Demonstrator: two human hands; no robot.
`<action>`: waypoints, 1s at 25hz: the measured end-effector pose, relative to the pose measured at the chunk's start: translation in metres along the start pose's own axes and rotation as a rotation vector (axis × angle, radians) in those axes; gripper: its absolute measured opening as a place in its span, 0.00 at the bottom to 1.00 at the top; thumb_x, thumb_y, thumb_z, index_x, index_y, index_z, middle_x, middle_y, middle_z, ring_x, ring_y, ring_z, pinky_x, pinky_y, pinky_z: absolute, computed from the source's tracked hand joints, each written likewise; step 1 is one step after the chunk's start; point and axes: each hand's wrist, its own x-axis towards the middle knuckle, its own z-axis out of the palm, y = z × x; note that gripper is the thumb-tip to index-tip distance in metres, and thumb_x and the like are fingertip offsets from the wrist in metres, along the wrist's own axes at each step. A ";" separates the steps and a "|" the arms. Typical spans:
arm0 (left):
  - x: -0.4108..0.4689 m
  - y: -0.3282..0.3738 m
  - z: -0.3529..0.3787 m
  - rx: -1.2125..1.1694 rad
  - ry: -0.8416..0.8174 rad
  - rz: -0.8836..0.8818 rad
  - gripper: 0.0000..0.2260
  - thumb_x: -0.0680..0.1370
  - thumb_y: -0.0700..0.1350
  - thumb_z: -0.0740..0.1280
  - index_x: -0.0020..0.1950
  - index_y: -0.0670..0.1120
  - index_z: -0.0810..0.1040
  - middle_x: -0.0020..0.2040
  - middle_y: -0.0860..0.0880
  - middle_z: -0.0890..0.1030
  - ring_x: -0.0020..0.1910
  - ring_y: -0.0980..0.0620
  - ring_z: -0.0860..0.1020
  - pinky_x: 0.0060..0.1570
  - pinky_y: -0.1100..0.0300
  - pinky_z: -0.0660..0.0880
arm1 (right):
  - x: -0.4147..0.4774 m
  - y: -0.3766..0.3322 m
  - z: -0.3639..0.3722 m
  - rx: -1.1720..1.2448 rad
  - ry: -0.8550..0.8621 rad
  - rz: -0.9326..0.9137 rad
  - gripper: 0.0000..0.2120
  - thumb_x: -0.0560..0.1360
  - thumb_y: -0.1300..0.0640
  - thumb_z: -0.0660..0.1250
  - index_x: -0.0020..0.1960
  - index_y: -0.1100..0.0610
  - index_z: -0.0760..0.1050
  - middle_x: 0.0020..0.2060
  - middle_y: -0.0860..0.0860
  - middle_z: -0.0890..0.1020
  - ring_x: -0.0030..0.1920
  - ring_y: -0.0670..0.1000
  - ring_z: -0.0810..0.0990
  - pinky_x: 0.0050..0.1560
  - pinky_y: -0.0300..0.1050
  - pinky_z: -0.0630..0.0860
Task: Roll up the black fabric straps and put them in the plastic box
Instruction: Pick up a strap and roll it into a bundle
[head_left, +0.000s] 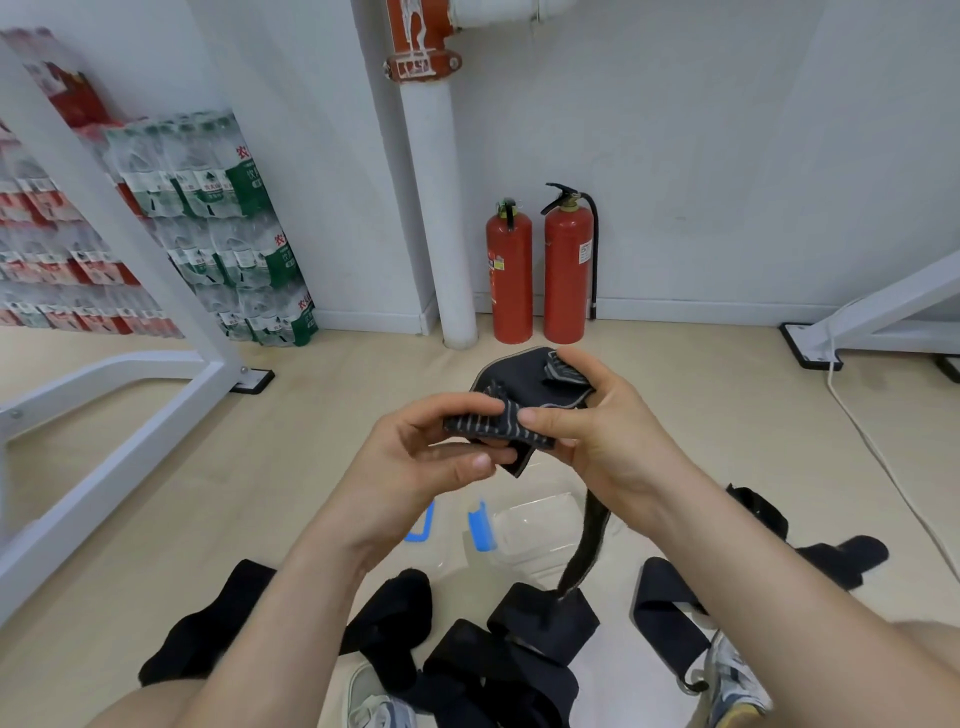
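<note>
I hold one black fabric strap at chest height with both hands. My left hand pinches its striped, partly rolled end from the left. My right hand grips the same strap from the right, thumb pressed on the striped part. The strap's loose tail hangs down toward the floor. A clear plastic box with blue clips sits on the floor below my hands, partly hidden by them. Several more black straps lie in a heap on the floor near my feet.
Two red fire extinguishers stand against the wall beside a white pipe. Stacked packs of bottled water fill the left. White metal frames stand at left and right. A white cable runs across the floor on the right.
</note>
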 end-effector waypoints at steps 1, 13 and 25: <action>0.001 0.001 0.000 0.028 0.028 0.018 0.16 0.67 0.33 0.75 0.48 0.51 0.85 0.49 0.42 0.85 0.47 0.41 0.85 0.49 0.56 0.81 | -0.001 -0.002 0.000 0.027 -0.023 0.015 0.25 0.69 0.76 0.70 0.61 0.57 0.75 0.51 0.55 0.84 0.48 0.54 0.85 0.44 0.44 0.81; 0.005 -0.007 0.010 0.093 0.279 0.002 0.09 0.65 0.44 0.74 0.42 0.43 0.83 0.40 0.44 0.85 0.42 0.47 0.85 0.47 0.55 0.81 | -0.007 0.007 0.017 -0.028 0.138 -0.073 0.40 0.69 0.80 0.66 0.74 0.50 0.65 0.64 0.53 0.78 0.55 0.54 0.84 0.56 0.59 0.81; 0.004 -0.005 0.014 0.071 0.288 0.000 0.13 0.76 0.31 0.67 0.48 0.50 0.80 0.37 0.44 0.82 0.32 0.47 0.83 0.36 0.58 0.79 | -0.011 0.008 0.017 -0.207 0.021 -0.045 0.40 0.68 0.74 0.74 0.74 0.51 0.66 0.62 0.50 0.79 0.57 0.52 0.83 0.58 0.54 0.80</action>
